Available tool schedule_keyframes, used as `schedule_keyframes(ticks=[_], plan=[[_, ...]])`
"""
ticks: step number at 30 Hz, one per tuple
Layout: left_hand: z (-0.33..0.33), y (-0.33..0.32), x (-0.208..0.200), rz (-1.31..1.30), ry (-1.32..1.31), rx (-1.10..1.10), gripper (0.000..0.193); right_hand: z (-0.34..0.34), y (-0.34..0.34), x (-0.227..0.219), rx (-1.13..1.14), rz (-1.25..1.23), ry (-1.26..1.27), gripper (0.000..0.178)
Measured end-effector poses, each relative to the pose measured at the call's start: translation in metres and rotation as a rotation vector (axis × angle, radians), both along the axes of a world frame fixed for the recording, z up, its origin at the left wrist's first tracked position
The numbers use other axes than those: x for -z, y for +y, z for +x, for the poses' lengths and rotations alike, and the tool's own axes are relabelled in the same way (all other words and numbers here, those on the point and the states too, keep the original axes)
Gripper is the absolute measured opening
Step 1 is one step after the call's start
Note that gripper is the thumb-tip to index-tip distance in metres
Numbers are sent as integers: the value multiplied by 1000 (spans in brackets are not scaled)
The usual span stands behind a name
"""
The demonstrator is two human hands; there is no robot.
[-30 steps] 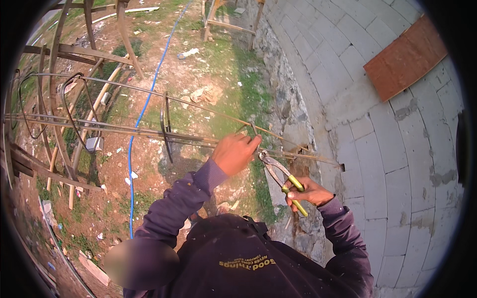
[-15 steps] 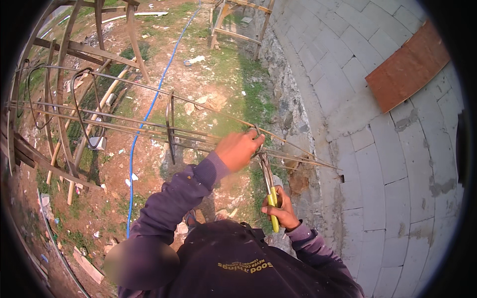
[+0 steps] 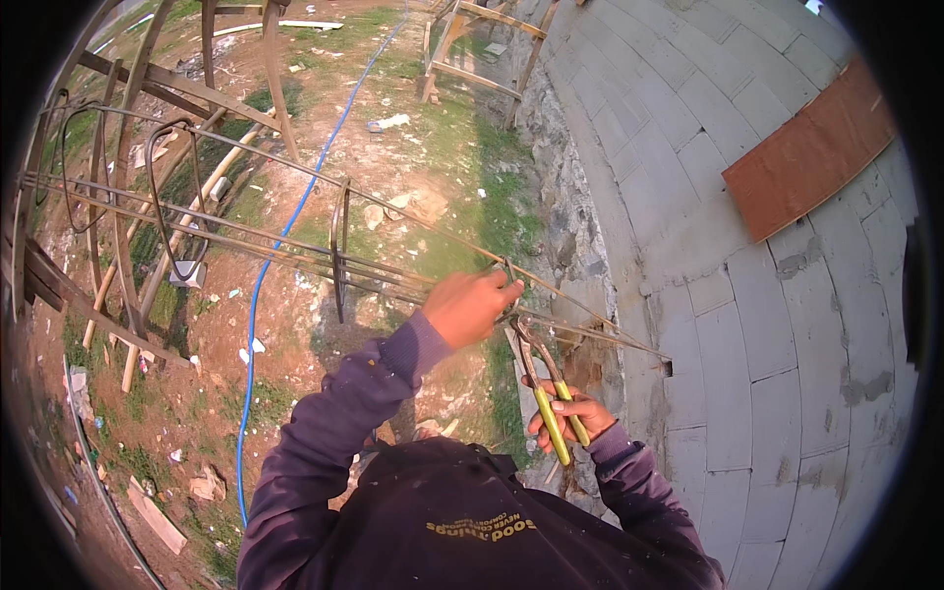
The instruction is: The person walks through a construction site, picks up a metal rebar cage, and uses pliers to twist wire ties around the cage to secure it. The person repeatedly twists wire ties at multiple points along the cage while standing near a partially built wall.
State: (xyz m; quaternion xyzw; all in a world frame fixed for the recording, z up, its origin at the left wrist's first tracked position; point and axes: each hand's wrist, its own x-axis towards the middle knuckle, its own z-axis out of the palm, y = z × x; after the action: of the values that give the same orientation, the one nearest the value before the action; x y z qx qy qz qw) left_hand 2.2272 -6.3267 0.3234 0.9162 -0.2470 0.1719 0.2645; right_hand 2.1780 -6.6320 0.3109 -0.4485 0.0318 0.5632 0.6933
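A long rebar cage (image 3: 590, 311) runs from the left toward the wall, its thin steel bars crossed by bent stirrups (image 3: 339, 258). My left hand (image 3: 466, 307) is closed around a stirrup on the bars near their right end; its fingers hide much of that crossing. In my right hand (image 3: 573, 417) is a pair of pincers (image 3: 544, 401) with yellow-green handles, spread apart. The pincers' jaws point up to the bars just below my left fingers. Whether they grip a tie wire there, I cannot make out.
A grey block wall (image 3: 747, 324) rises on the right, with a reddish-brown board (image 3: 811, 147) against it. Wooden supports (image 3: 197, 93) stand at the left, and a wooden frame (image 3: 482, 71) stands farther off. A blue hose (image 3: 258, 315) crosses the littered ground.
The pincers' handles have spread from nearly together to apart, and my right hand has shifted slightly right and down. My left hand stays at the stirrup.
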Motion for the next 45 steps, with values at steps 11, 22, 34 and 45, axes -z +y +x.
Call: schedule_keyframes(ticks=[11, 22, 34, 45], plan=[[-5, 3, -9, -28, 68, 27, 38, 21, 8, -42, -125, 6, 12, 74], [3, -5, -10, -178, 72, -72, 30, 8, 12, -35, 1, -198, -235, 64], [29, -15, 13, -232, 183, -221, 30, -27, 84, 54, 284, -144, -553, 40], [35, -14, 28, -142, 131, -262, 34, 13, 30, 5, -40, -270, -569, 47]])
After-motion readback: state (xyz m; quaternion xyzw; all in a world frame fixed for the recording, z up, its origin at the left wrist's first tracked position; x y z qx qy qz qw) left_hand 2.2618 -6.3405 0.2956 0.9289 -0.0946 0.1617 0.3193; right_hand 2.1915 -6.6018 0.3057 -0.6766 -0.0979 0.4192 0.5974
